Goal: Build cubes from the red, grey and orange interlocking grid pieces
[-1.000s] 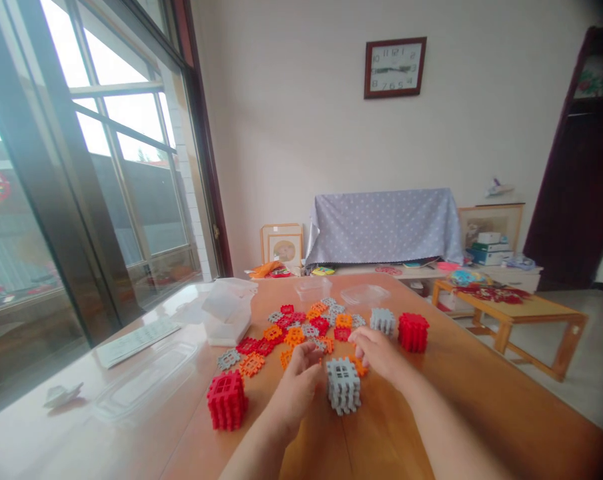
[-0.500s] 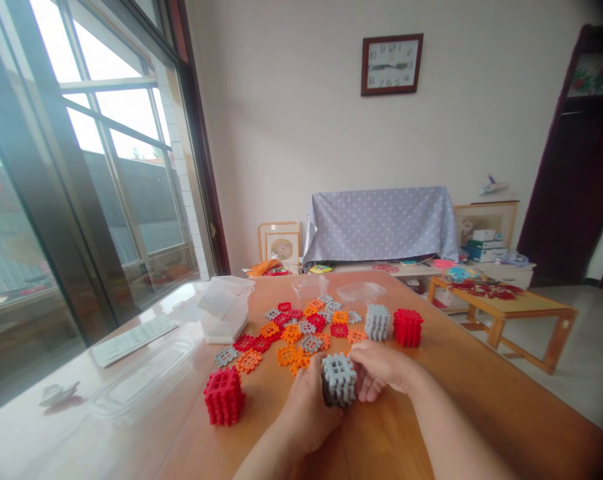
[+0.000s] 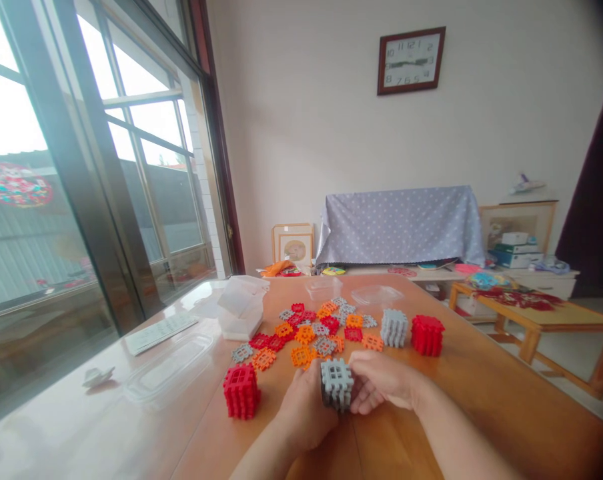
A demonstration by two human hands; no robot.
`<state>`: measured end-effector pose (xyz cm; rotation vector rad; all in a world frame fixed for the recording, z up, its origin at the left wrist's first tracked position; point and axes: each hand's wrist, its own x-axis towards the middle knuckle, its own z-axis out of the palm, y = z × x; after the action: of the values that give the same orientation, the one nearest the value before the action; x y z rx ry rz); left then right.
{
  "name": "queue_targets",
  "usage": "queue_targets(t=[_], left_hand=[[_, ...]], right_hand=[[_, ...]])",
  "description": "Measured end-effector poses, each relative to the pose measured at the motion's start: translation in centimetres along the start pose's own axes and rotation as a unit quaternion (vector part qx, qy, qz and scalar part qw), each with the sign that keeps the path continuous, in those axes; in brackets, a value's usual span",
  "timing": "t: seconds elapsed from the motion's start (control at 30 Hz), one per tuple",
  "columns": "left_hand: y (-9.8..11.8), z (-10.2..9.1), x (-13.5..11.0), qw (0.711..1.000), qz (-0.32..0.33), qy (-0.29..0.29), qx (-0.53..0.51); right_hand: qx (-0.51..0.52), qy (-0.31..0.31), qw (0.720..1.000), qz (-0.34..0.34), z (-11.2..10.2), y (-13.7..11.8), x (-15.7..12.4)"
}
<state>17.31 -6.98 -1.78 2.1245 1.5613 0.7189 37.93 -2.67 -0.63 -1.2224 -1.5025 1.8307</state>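
Note:
A grey cube of interlocking toy panels is held between both hands above the near part of the table. My left hand wraps its left side and underside. My right hand presses its right side, thumb near the top edge and the other fingers curled beneath. Beyond the hands spread loose red, orange and grey panels, some overlapping. A red cube stands to the left; a grey stack of panels and another red block stand to the right.
A white plastic container sits at the back left, near a clear lid and a printed sheet. A clear tub and another lid lie at the far edge. A low wooden table stands right.
My view has turned left, so the surroundings appear farther right. Both hands still hold the grey cube, and my right hand has shifted slightly along its side.

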Motion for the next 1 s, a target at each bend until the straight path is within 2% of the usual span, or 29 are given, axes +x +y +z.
queue_targets(t=[0.13,0.3,0.53,1.0], left_hand=[[-0.7,-1.3,-0.8,1.000,-0.025,0.008,-0.005],[-1.6,-2.2,-1.4,0.997,-0.048,0.017,-0.062],[-2.7,-2.2,-1.4,0.988,-0.045,0.043,-0.142],[-2.3,-2.1,-1.7,0.978,-0.052,0.085,-0.182]], right_hand=[[0.019,-0.025,0.999,-0.010,1.1,0.4,0.8],[0.054,-0.045,0.997,-0.018,1.9,1.0,1.6],[0.085,-0.064,0.994,-0.021,2.6,1.1,2.0],[0.114,-0.082,0.989,-0.042,3.4,0.7,1.7]])
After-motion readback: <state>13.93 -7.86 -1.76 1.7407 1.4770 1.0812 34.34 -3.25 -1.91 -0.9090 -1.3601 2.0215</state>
